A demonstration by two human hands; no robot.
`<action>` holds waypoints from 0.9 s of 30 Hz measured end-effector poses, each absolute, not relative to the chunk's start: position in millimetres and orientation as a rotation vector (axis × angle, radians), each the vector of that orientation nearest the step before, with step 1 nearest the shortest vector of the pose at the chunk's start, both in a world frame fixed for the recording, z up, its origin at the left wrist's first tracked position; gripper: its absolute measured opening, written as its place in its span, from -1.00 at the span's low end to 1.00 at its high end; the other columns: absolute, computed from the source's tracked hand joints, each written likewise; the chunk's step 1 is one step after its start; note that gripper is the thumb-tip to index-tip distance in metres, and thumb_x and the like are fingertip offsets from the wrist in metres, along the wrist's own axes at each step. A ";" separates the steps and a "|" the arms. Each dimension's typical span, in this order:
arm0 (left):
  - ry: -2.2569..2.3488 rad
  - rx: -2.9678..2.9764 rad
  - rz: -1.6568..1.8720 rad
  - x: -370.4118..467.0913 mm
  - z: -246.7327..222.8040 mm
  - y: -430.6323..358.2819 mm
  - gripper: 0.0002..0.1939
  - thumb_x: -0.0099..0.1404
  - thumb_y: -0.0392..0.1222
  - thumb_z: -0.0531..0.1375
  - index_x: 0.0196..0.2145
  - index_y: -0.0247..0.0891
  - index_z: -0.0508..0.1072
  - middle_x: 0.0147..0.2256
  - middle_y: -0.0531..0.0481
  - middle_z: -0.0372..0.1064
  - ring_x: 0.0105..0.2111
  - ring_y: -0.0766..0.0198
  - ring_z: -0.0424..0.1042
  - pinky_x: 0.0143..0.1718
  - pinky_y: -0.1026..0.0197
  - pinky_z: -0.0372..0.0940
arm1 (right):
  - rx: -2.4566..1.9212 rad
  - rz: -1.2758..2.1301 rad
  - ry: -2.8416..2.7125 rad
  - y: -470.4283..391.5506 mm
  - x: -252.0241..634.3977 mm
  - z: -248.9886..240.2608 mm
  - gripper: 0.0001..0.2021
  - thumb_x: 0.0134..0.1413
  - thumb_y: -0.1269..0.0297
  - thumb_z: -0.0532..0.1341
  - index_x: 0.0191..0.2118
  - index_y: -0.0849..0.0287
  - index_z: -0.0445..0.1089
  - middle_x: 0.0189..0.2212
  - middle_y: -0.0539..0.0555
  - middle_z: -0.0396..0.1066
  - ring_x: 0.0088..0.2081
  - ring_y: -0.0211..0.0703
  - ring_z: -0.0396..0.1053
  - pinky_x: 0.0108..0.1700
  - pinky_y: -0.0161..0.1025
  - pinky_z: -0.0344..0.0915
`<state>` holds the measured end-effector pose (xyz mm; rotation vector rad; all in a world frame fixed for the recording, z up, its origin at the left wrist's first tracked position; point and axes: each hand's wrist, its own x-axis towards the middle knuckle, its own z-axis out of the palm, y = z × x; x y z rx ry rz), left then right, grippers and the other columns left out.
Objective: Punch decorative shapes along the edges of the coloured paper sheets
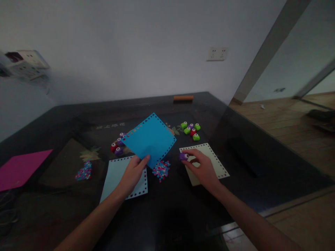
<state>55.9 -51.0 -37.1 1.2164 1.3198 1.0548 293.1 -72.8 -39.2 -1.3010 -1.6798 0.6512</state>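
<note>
My left hand (pixel 135 170) pinches the lower corner of a blue sheet of paper (pixel 151 139), tilted above the table, with small holes punched along its edges. Between the thumb and fingers of my right hand (pixel 200 164) is a small purple craft punch (pixel 184 156) with an eye-like knob. Under that hand lies a cream sheet (pixel 216 160), also punched along its edges. A pale blue punched sheet (pixel 112 177) lies beneath my left hand and partly behind my forearm. Beside the blue sheet's lower corner is a pile of pink, blue and white paper bits (pixel 161 169).
Several green, purple and red punches (pixel 191 129) stand at the back right; more red and purple ones (pixel 118 144) sit left of the blue sheet. Another confetti pile (pixel 84 170) and a magenta sheet (pixel 23 169) lie left. A brown stick (pixel 183 98) rests near the wall on the dark table (pixel 178 216).
</note>
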 end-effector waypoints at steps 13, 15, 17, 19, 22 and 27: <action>1.375 1.173 1.143 42.3 -50.0 -34.4 -0.57 0.05 0.05 0.24 -0.24 -0.37 0.47 -0.28 -0.13 0.52 -0.25 0.02 0.47 -0.22 0.05 0.34 | -1.722 -0.127 -2.083 30.9 323.3 -48.1 -0.81 0.09 0.41 0.13 -0.17 0.24 0.41 -0.19 0.25 0.46 -0.12 0.08 0.34 -0.09 -0.04 0.18; 1.385 1.212 1.165 39.7 -52.3 -31.7 -0.55 0.08 0.01 0.23 -0.14 -0.36 0.44 -0.18 -0.16 0.49 -0.17 -0.01 0.45 -0.21 0.03 0.35 | -1.752 -0.172 -2.096 35.0 323.3 -51.2 -0.80 0.09 0.40 0.13 -0.16 0.25 0.41 -0.19 0.26 0.46 -0.10 0.10 0.32 -0.09 -0.03 0.16; 1.376 1.217 1.167 39.2 -52.5 -30.8 -0.52 0.10 -0.03 0.21 -0.06 -0.34 0.39 -0.08 -0.20 0.44 -0.08 -0.03 0.42 -0.19 0.02 0.35 | -1.777 -0.202 -2.100 36.9 324.4 -54.5 -0.79 0.10 0.39 0.13 -0.14 0.24 0.40 -0.18 0.26 0.46 -0.09 0.10 0.31 -0.09 -0.03 0.15; 1.357 1.196 1.152 40.5 -51.1 -31.7 -0.50 0.11 -0.05 0.21 -0.02 -0.33 0.36 -0.02 -0.22 0.40 -0.05 -0.03 0.40 -0.17 0.01 0.35 | -1.795 -0.220 -2.098 37.7 326.2 -57.7 -0.78 0.11 0.38 0.13 -0.12 0.24 0.39 -0.18 0.27 0.45 -0.08 0.11 0.30 -0.10 -0.03 0.14; 1.290 1.135 1.142 43.9 -48.5 -34.5 -0.50 0.10 -0.05 0.23 -0.02 -0.32 0.35 -0.02 -0.21 0.41 -0.08 0.00 0.43 -0.15 0.03 0.35 | -1.806 -0.233 -2.090 38.6 329.1 -61.0 -0.77 0.12 0.36 0.12 -0.11 0.23 0.38 -0.13 0.28 0.42 -0.05 0.12 0.27 -0.10 -0.03 0.14; 1.197 1.049 1.152 48.3 -46.5 -40.7 -0.52 0.09 -0.05 0.27 -0.04 -0.29 0.39 -0.13 -0.14 0.49 -0.22 0.07 0.49 -0.20 0.06 0.38 | -1.809 -0.199 -2.077 39.8 335.2 -61.2 -0.74 0.09 0.35 0.17 -0.08 0.24 0.37 -0.11 0.26 0.39 -0.03 0.12 0.25 -0.09 -0.05 0.16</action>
